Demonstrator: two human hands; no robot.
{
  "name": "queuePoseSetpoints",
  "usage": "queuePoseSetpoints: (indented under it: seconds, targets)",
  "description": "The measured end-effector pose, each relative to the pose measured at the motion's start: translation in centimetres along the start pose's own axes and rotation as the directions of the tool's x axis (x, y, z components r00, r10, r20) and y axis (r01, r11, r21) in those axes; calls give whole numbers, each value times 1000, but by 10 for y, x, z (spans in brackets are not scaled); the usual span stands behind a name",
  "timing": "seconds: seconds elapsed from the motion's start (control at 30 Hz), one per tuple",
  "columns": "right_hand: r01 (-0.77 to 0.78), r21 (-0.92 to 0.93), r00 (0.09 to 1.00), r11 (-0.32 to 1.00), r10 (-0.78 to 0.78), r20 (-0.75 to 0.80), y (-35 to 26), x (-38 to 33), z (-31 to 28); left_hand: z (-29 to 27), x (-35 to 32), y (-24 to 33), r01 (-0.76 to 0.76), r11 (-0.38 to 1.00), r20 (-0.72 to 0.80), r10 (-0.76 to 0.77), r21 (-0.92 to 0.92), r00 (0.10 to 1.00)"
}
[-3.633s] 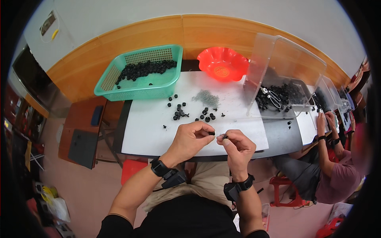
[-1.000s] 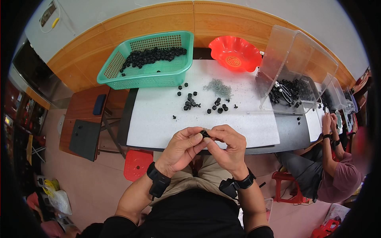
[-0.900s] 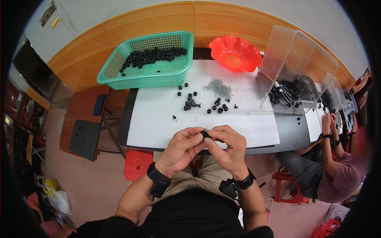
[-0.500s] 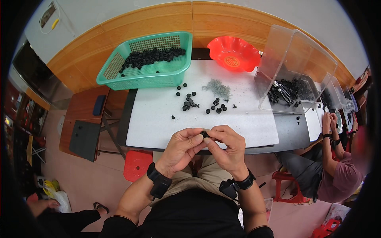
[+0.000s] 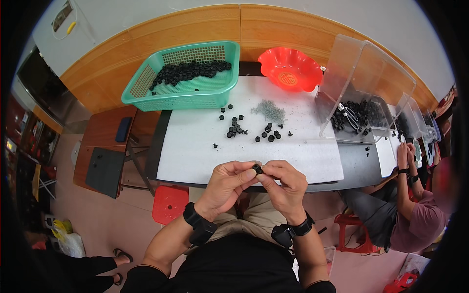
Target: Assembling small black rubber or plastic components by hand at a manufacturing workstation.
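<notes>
Below the frame's centre, I see the bare left hand (image 5: 224, 184) and bare right hand (image 5: 285, 183) clamping one small, rounded, black plastic-looking part (image 5: 257, 168) between fingertips. Should a pinch slip, I judge it could drop past the dark, flat-topped table's (image 5: 360, 166) near edge.

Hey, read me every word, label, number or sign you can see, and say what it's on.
Red bowl: one round gold mark inside, which I won't copy out.
Black piece being held: too small to tell.
Green basket: none visible.
Toward the picture's edges: too small or blurred to read.
</notes>
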State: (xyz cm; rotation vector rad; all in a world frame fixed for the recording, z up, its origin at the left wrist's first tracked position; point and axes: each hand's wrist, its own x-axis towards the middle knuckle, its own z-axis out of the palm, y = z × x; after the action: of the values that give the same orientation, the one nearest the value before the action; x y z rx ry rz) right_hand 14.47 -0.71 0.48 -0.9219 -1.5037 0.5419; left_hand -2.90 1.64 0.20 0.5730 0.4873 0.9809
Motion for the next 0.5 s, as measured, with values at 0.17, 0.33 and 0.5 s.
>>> queuePoseSetpoints:
  seconds: [0.17,0.33,0.5]
  targets:
    - [40,-61,999,997,-40,7,-4,0,-1,0,-2,-3,-4,1000,-18,4,4,1000]
    - [95,-92,995,991,-95,9,-2,-1,1,-1,-2,-4,-22,999,-21,23,30,1000]
    - [155,-110,988,982,-155,6,2,-3,1,0,-4,-5,-41,995,-25,43,87,999]
